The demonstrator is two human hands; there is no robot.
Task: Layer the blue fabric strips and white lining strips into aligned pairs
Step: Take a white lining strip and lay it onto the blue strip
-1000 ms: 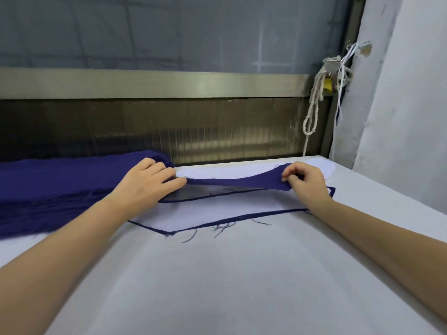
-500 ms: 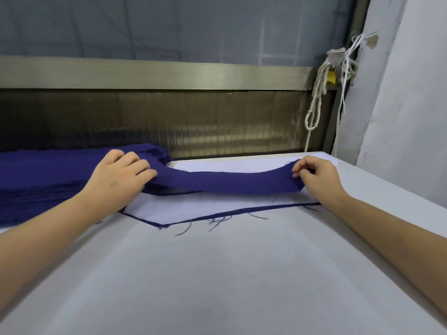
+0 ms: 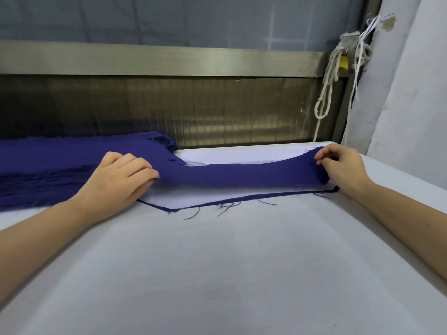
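Since approx. 1 s ago, blue fabric strip (image 3: 254,176) has spread wider over white lining strip (image 3: 193,198), which lies flat at far side of counter (image 3: 217,274). Strip is held stretched end-to-end just above lining, prob. to square edges before laying it down. Left hand (image 3: 121,180): fingers curled, gripping L end beside stack of blue strips (image 3: 48,165). Right hand (image 3: 343,168): thumb + forefinger pinching R end.

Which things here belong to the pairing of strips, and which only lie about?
Job: dark blue fabric strip, held by left hand and right hand; white lining strip beneath it; stacked blue fabric strips.
Idle: knotted white rope; loose blue threads; grey metal rail.
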